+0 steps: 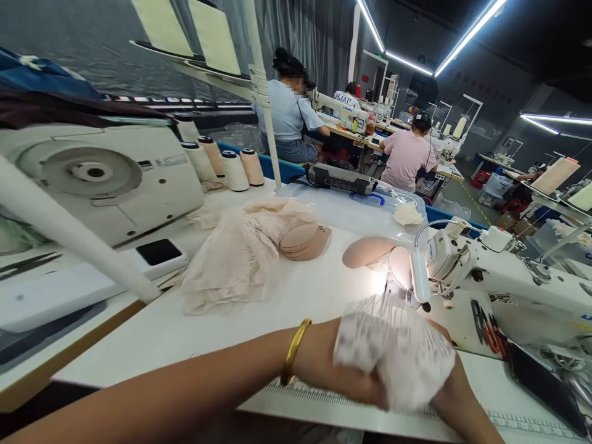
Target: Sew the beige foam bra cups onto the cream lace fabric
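Note:
A pale, sheer piece of lace fabric (398, 351) is bunched between my hands at the table's front, blurred by motion. My left hand (342, 370), below a gold bangle (296, 351), is closed on its left side. Fabric covers most of my right hand (439, 330), hiding its fingers. Just beyond is the lit needle area of a white sewing machine (451, 253). A beige oval pad (367, 251) and a paler cup-shaped piece (400, 268) lie beside it. Farther left, a stack of beige pads (305, 242) rests against heaped lace (235, 259).
Thread cones (235, 171) stand behind a second machine (102, 179) at left. A slanting white pole (69, 228) crosses there. A clear plastic lid (324, 213) carries a dark case (342, 179). Scissors (493, 336) lie at right, near a black tablet-like object (543, 385). Co-workers sit beyond.

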Demonstrator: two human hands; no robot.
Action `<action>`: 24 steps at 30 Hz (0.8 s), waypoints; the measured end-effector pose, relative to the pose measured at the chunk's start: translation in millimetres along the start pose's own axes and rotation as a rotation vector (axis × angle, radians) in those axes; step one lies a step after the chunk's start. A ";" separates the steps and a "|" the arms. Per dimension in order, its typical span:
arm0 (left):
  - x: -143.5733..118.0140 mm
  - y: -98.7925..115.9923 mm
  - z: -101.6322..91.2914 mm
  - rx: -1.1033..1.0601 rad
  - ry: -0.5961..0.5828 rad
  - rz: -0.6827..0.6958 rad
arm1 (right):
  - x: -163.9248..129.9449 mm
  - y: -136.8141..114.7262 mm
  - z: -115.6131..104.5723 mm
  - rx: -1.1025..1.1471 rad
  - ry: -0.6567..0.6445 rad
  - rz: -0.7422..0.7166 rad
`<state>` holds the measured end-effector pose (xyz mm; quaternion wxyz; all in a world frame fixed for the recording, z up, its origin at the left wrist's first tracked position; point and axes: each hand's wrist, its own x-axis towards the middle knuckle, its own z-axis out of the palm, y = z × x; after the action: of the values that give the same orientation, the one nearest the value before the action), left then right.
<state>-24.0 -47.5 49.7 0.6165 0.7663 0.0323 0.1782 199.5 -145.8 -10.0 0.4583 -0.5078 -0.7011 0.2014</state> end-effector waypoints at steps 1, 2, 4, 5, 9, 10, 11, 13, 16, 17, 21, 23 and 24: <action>2.0 -2.8 -5.0 0.283 -0.116 0.084 | 10.6 7.3 -7.8 -0.167 -0.059 -0.192; 5.9 -7.3 -9.8 0.548 -0.196 0.158 | 21.9 14.8 -13.7 -0.339 -0.092 -0.361; 17.8 -18.9 -18.9 0.925 -0.279 0.240 | 42.3 29.1 -19.6 -0.616 -0.164 -0.556; 24.6 -24.9 -23.2 1.016 -0.308 0.235 | 49.7 35.1 -20.2 -0.683 -0.182 -0.581; 44.5 -39.4 -35.4 1.011 -0.364 0.114 | 56.2 46.6 -21.9 -0.703 -0.156 -0.498; 46.1 -40.3 -36.1 1.005 -0.347 0.093 | 54.1 46.2 -23.8 -0.669 -0.149 -0.490; 46.6 -40.6 -35.7 1.005 -0.323 0.080 | 51.6 45.0 -26.0 -0.625 -0.152 -0.488; 45.3 -40.9 -32.9 1.016 -0.271 0.071 | 47.7 41.7 -30.0 -0.553 -0.185 -0.473; 42.8 -43.3 -27.8 1.033 -0.212 0.086 | 45.6 39.7 -32.4 -0.583 -0.219 -0.406; 42.7 -44.6 -26.7 1.036 -0.199 0.093 | 45.4 40.4 -32.3 -0.612 -0.219 -0.385; 45.1 -48.6 -26.3 1.038 -0.176 0.104 | 44.0 46.0 -31.6 -0.704 -0.208 -0.330; 47.0 -49.4 -27.1 1.042 -0.175 0.102 | 42.9 48.5 -31.9 -0.729 -0.203 -0.299; 47.7 -49.8 -27.5 1.045 -0.176 0.101 | 42.4 49.4 -32.0 -0.740 -0.201 -0.280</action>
<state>20.4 2.8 18.0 0.1438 0.9838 0.0282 0.1029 250.0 -93.8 -12.4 0.1969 -0.5158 -0.8299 -0.0804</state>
